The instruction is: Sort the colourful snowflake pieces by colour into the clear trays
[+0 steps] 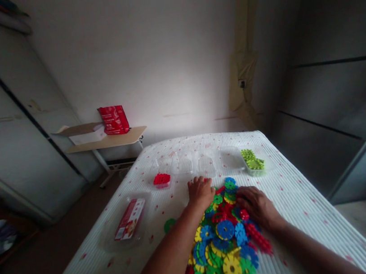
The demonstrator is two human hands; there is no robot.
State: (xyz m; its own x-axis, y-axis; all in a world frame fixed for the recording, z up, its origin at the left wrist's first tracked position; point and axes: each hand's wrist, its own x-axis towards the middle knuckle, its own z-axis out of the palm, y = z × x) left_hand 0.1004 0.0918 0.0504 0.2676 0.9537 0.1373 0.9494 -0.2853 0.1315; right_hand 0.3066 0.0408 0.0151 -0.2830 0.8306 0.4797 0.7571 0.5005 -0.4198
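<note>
A pile of flat plastic gear-shaped discs [223, 244] in blue, yellow, green and red lies on the white spotted table [296, 193] in front of me. My left hand [200, 192] rests at the pile's far left edge, fingers curled down onto pieces I cannot name. My right hand [256, 206] lies on the pile's right side, fingers bent over red pieces. A clear tray with red pieces [161, 179] stands beyond my left hand. A clear tray with light green pieces [253, 161] stands beyond my right hand.
Several empty clear trays [203, 161] stand in a row between the red and green ones. A clear lidded box with a red card [129, 219] lies at the left. A single green disc [169, 224] lies beside it. A side table with a red bag [114, 119] stands by the wall.
</note>
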